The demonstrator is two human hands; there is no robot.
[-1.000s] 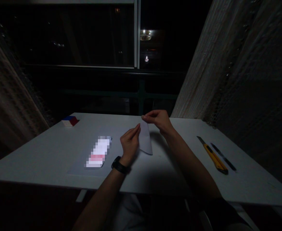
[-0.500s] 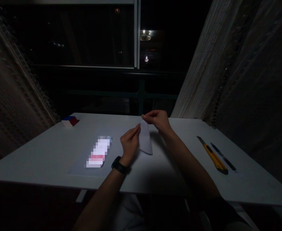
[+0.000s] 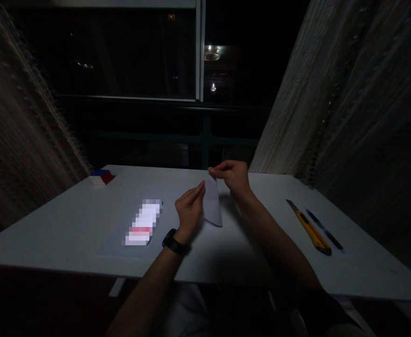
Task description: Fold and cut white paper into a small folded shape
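A folded white sheet of paper (image 3: 212,203), narrow at the top and wider below, is held up over the table between my hands. My left hand (image 3: 189,206) pinches its left edge between thumb and fingers, with a dark watch (image 3: 173,242) on the wrist. At the top tip of the paper, my right hand (image 3: 231,177) closes thumb and forefinger on it. The lower edge of the paper hangs free and looks slightly curved.
On the white table (image 3: 61,234), a lit phone (image 3: 144,223) lies on a flat paper sheet (image 3: 112,248) at left. A coloured cube (image 3: 101,177) sits at the far left corner. To the right lie a yellow box cutter (image 3: 312,230), blade out, and a dark pen (image 3: 325,229).
My right hand has shifted very slightly to the right at the paper's tip. Both hands keep their pinch, and the paper stays almost the same.
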